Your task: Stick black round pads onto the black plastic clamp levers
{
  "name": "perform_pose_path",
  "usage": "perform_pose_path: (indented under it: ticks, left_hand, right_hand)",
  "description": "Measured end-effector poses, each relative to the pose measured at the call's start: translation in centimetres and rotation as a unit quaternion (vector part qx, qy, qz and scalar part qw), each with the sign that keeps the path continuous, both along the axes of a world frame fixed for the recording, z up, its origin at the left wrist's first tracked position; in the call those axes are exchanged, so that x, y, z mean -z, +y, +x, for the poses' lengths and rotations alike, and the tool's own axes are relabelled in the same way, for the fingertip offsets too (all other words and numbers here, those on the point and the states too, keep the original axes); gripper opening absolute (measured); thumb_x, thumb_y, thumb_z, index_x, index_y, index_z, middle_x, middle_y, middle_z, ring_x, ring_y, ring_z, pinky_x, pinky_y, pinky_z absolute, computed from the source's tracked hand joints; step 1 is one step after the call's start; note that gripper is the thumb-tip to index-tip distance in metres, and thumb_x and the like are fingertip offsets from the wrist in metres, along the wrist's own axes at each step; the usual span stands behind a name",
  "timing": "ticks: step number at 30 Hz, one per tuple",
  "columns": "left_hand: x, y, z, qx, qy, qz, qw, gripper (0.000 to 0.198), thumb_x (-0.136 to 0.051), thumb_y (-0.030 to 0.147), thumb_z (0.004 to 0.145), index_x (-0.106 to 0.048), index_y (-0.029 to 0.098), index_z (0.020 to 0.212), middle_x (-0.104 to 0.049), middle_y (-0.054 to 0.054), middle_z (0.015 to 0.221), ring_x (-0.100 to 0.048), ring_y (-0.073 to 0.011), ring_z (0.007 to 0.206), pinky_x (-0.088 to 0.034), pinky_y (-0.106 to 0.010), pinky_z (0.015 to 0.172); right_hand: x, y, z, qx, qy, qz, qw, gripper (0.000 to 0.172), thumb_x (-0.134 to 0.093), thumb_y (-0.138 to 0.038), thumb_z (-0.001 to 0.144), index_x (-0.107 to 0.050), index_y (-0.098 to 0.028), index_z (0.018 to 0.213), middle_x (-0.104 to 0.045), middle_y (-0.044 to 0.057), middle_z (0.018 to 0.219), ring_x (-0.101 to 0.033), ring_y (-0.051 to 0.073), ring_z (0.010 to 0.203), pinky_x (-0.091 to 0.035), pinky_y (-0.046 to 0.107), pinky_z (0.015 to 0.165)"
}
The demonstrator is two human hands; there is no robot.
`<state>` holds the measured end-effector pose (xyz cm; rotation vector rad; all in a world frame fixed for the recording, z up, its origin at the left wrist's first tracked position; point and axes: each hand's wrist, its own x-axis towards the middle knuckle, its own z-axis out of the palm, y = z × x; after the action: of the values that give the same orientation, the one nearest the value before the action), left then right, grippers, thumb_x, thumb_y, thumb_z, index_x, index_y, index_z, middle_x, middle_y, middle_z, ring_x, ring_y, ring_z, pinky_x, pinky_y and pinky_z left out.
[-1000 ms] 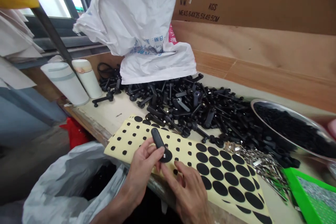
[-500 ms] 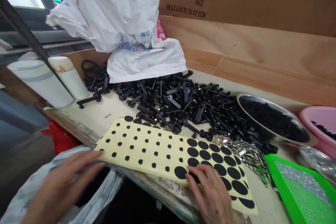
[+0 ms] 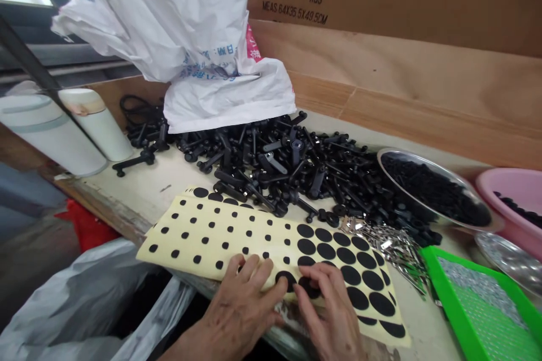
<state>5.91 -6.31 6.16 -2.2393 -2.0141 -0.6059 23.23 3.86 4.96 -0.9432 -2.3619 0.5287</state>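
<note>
My left hand (image 3: 241, 307) rests with spread fingers on the lower edge of a cream backing sheet (image 3: 203, 242) printed with rows of black adhesive rubber dots. My right hand (image 3: 326, 307) lies close beside it, with its fingertips on a large black dot (image 3: 309, 287). Another large dot (image 3: 285, 279) sits between the hands. Neither hand visibly holds anything. Beyond the sheet lies a heap of black plastic clamping handles (image 3: 275, 169).
A steel bowl (image 3: 402, 161) of small black parts, a pink basin (image 3: 512, 186), a green tray (image 3: 449, 304) and loose metal clips (image 3: 389, 248) sit to the right. A white sack (image 3: 169, 22) stands behind the heap. A grey plastic bag (image 3: 71, 304) hangs below the bench edge.
A second ago my left hand held a black handle against a dot; no handle shows in it now. That hand has come to the sheet beside my right hand. The view has shifted.
</note>
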Motion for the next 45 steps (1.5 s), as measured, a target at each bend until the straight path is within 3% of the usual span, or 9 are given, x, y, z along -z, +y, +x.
perform_pose_path:
  ticks: [8,12,18,25,29,35,39,43,45]
  left_hand:
    - [-0.2,-0.3,0.1,0.014,0.001,0.0,1.0,0.041,-0.058,0.043,0.087,-0.053,0.025,0.123,-0.056,-0.008,0.128,-0.047,-0.0314,0.114,-0.026,-0.051,0.098]
    - [-0.9,-0.7,-0.5,0.01,-0.128,0.016,0.992,0.032,-0.061,0.025,0.084,-0.055,0.022,0.116,-0.062,-0.008,0.121,-0.049,-0.0288,0.115,-0.031,-0.047,0.099]
    - [-3.8,1.1,-1.1,-0.068,-0.391,-0.045,0.917,0.012,-0.058,0.013,0.081,-0.066,0.022,0.081,-0.067,-0.005,0.107,-0.053,-0.023,0.109,-0.04,-0.038,0.094]
    - [-5.1,3.2,-1.6,-0.149,-0.564,-0.085,0.808,0.013,-0.061,0.025,0.078,-0.064,0.02,0.066,-0.065,-0.006,0.102,-0.054,-0.0249,0.107,-0.036,-0.041,0.098]
    - [-5.2,3.7,-1.7,-0.157,-0.589,-0.082,0.788,0.015,-0.062,0.029,0.078,-0.064,0.02,0.066,-0.065,-0.006,0.099,-0.055,-0.0251,0.103,-0.038,-0.038,0.091]
    - [-4.8,4.3,-1.6,-0.135,-0.57,-0.088,0.806,0.014,-0.063,0.026,0.078,-0.065,0.02,0.066,-0.066,-0.004,0.088,-0.057,-0.0224,0.094,-0.041,-0.034,0.087]
    - [-5.0,5.0,-1.9,-0.111,-0.499,-0.064,0.857,0.024,-0.055,0.032,0.088,-0.068,0.02,0.071,-0.065,-0.005,0.092,-0.056,-0.0215,0.097,-0.042,-0.034,0.089]
    - [-4.9,7.4,-3.2,-0.166,-0.246,0.026,0.955,0.024,-0.048,0.021,0.092,-0.067,0.022,0.107,-0.062,-0.008,0.113,-0.052,-0.0252,0.104,-0.042,-0.042,0.089]
    - [-4.5,9.0,-4.5,-0.194,-0.108,0.055,0.973,0.033,-0.05,0.008,0.087,-0.064,0.02,0.114,-0.058,-0.012,0.121,-0.05,-0.0287,0.106,-0.041,-0.046,0.086]
  right_hand:
    - [-1.0,-0.7,-0.3,-0.021,-0.005,-0.042,0.999,0.013,-0.055,-0.027,0.087,-0.062,-0.025,0.077,-0.059,0.004,0.087,-0.061,0.019,0.079,-0.052,0.03,0.067]
    - [-2.6,-0.4,-0.2,-0.032,0.021,-0.112,0.993,0.011,-0.056,-0.026,0.085,-0.061,-0.025,0.076,-0.061,0.003,0.089,-0.062,0.019,0.083,-0.052,0.028,0.069]
    - [-4.4,0.2,-0.6,-0.045,0.102,-0.212,0.971,0.013,-0.058,-0.031,0.086,-0.065,-0.024,0.077,-0.063,0.004,0.089,-0.064,0.018,0.082,-0.053,0.022,0.065]
    - [-3.3,0.4,-2.9,0.093,0.249,-0.318,0.91,0.037,-0.063,-0.045,0.082,-0.065,-0.021,0.11,-0.064,0.007,0.1,-0.062,0.018,0.083,-0.053,0.028,0.074]
    - [-4.0,0.8,-3.4,0.069,0.231,-0.33,0.913,0.027,-0.065,-0.047,0.079,-0.066,-0.02,0.078,-0.061,0.002,0.078,-0.056,0.016,0.07,-0.048,0.026,0.062]
    - [-3.7,1.5,-3.5,0.043,0.236,-0.319,0.917,0.023,-0.063,-0.041,0.081,-0.061,-0.021,0.069,-0.053,-0.001,0.071,-0.047,0.014,0.062,-0.039,0.025,0.055]
    - [-3.5,1.2,-4.0,0.047,0.262,-0.189,0.945,0.018,-0.06,-0.03,0.082,-0.057,-0.022,0.066,-0.054,0.0,0.07,-0.052,0.015,0.064,-0.04,0.026,0.058]
    - [-3.8,0.4,-4.4,0.062,0.314,0.013,0.947,0.013,-0.058,-0.015,0.082,-0.057,-0.023,0.072,-0.056,0.001,0.075,-0.055,0.017,0.068,-0.041,0.029,0.064]
    - [-3.7,0.6,-4.2,0.081,0.333,0.047,0.938,0.012,-0.058,-0.013,0.082,-0.056,-0.023,0.076,-0.055,0.001,0.076,-0.055,0.018,0.07,-0.041,0.031,0.065]
